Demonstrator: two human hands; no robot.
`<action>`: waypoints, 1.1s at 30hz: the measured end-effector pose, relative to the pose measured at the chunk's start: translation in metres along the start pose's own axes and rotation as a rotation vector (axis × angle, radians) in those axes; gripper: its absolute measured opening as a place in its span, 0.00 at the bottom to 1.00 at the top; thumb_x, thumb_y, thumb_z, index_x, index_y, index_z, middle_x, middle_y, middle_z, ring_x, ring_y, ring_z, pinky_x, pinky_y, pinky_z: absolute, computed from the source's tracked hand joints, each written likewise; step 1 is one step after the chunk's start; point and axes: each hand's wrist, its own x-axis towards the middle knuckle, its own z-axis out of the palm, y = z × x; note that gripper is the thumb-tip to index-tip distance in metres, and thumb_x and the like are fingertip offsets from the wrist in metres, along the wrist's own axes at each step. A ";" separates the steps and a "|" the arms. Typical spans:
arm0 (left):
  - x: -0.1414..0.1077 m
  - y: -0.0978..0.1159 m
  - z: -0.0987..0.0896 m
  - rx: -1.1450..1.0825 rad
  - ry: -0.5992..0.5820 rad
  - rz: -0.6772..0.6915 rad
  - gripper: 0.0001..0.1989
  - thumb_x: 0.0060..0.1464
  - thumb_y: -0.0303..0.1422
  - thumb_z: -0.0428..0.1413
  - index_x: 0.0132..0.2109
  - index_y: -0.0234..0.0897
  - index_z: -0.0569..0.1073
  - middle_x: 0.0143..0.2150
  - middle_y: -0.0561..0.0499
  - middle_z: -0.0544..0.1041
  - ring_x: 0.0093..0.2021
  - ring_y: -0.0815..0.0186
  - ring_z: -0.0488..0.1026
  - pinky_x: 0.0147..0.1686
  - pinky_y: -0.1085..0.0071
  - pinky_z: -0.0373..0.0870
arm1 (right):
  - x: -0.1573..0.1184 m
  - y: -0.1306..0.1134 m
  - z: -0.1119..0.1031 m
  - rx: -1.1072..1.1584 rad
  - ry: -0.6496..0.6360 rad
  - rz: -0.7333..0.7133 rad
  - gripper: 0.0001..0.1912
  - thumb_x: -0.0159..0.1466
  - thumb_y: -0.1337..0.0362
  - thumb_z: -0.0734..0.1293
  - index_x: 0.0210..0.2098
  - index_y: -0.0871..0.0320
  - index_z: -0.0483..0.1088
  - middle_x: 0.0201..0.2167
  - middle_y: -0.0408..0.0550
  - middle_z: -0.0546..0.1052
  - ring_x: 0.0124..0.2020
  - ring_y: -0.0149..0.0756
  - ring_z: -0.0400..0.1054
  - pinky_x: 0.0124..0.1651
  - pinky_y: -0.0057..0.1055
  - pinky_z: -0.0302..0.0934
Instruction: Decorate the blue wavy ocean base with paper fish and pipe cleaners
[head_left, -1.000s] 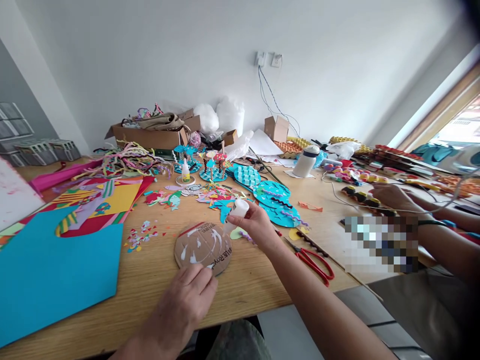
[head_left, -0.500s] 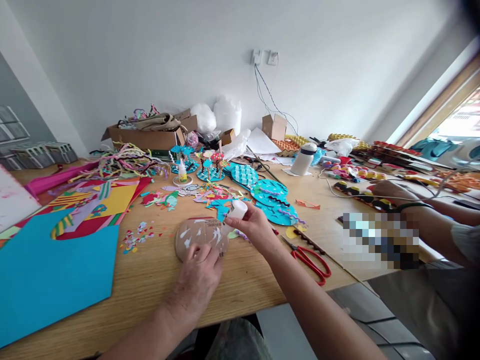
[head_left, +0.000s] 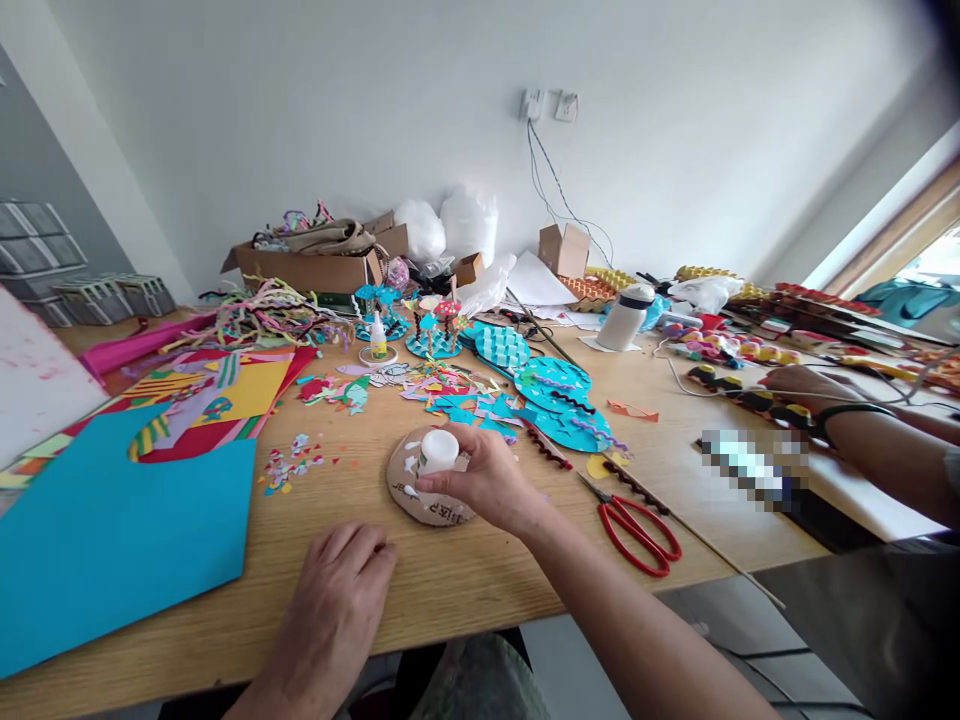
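Observation:
In my right hand (head_left: pixel 487 478) is a small white glue bottle (head_left: pixel 439 452), gripped between thumb and fingers with its round base up. Its lower end is hidden behind my thumb and fingers. Under it on the table lies a round cardboard disc (head_left: pixel 411 500), printed with dark letters and spotted with white glue. My left hand (head_left: pixel 346 572) rests on the wood, to the near left of the disc and apart from it. Its fingers are loosely curled together, with nothing seen in them. Red-handled scissors (head_left: pixel 637 535) lie to the right of my right forearm.
Blue card (head_left: pixel 150 540) covers the left side. Paper scraps (head_left: pixel 292 462) and blue decorated discs (head_left: pixel 559 385) lie beyond my hands. Another glue bottle (head_left: pixel 378 338) stands farther back. A thin stick (head_left: pixel 705 545) crosses the right edge, near a co-worker's arm (head_left: pixel 877 440).
My left hand has let go of the cardboard disc and drawn back toward the near left. The glue bottle in my right hand has moved left and down over the disc, which now appears turned.

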 end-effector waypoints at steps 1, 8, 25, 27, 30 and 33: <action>-0.001 0.001 0.001 -0.006 -0.006 -0.010 0.12 0.54 0.20 0.44 0.33 0.37 0.71 0.31 0.50 0.72 0.34 0.63 0.66 0.35 0.65 0.63 | 0.000 0.000 0.000 -0.008 0.001 0.003 0.11 0.47 0.60 0.72 0.27 0.57 0.68 0.23 0.37 0.69 0.26 0.29 0.61 0.29 0.24 0.53; -0.004 0.003 0.005 -0.015 -0.050 -0.016 0.11 0.53 0.20 0.45 0.33 0.36 0.70 0.32 0.49 0.71 0.33 0.61 0.65 0.34 0.62 0.63 | 0.000 0.003 0.000 0.011 0.024 0.009 0.11 0.46 0.62 0.73 0.25 0.58 0.68 0.21 0.36 0.68 0.24 0.28 0.61 0.27 0.23 0.53; 0.003 0.014 0.008 -0.051 -0.061 0.000 0.13 0.51 0.18 0.45 0.33 0.36 0.71 0.31 0.49 0.72 0.32 0.61 0.67 0.33 0.62 0.65 | -0.010 0.006 -0.003 0.213 -0.025 0.014 0.15 0.48 0.61 0.72 0.35 0.56 0.70 0.31 0.40 0.72 0.32 0.32 0.64 0.33 0.26 0.57; 0.002 0.013 0.008 -0.043 -0.050 0.008 0.13 0.52 0.19 0.44 0.33 0.36 0.71 0.31 0.50 0.72 0.32 0.61 0.67 0.33 0.62 0.65 | -0.011 0.008 -0.004 0.217 -0.031 0.006 0.16 0.48 0.62 0.72 0.36 0.56 0.71 0.32 0.40 0.72 0.33 0.32 0.64 0.34 0.26 0.58; 0.000 0.015 0.008 -0.041 -0.026 0.035 0.14 0.53 0.19 0.44 0.35 0.36 0.71 0.32 0.50 0.73 0.33 0.62 0.67 0.34 0.63 0.66 | -0.014 0.013 -0.014 0.173 0.054 0.062 0.13 0.47 0.62 0.73 0.31 0.57 0.71 0.27 0.40 0.71 0.30 0.32 0.63 0.33 0.27 0.57; 0.001 0.021 0.012 -0.059 -0.034 0.052 0.14 0.52 0.19 0.44 0.36 0.36 0.71 0.33 0.50 0.73 0.34 0.62 0.68 0.35 0.63 0.66 | -0.017 0.017 -0.027 0.280 0.182 0.108 0.12 0.46 0.62 0.73 0.28 0.57 0.69 0.24 0.39 0.70 0.28 0.31 0.62 0.32 0.27 0.56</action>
